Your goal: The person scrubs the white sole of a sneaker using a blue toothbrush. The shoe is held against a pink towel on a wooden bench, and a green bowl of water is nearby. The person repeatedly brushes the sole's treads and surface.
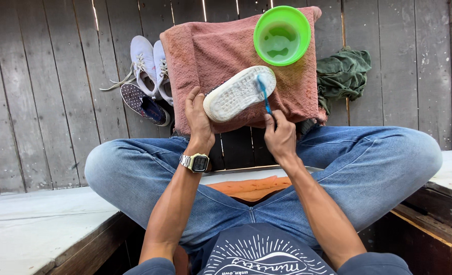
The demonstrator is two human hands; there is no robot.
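Note:
My left hand (197,118) grips a shoe (239,93) turned sole up, its white rubber sole facing me. In my right hand (280,135) is a blue toothbrush (263,92), its head pressed on the sole near the toe end. The shoe rests over a pink towel (210,51) spread on the wooden floor. A green plastic bowl (282,34) with some water stands on the towel just beyond the shoe.
White sneakers (147,63) and a dark dotted shoe (143,103) lie left of the towel. To the right is a crumpled green cloth (343,74). My jeans-clad knees (389,153) spread wide below. An orange cloth (251,186) lies between my legs.

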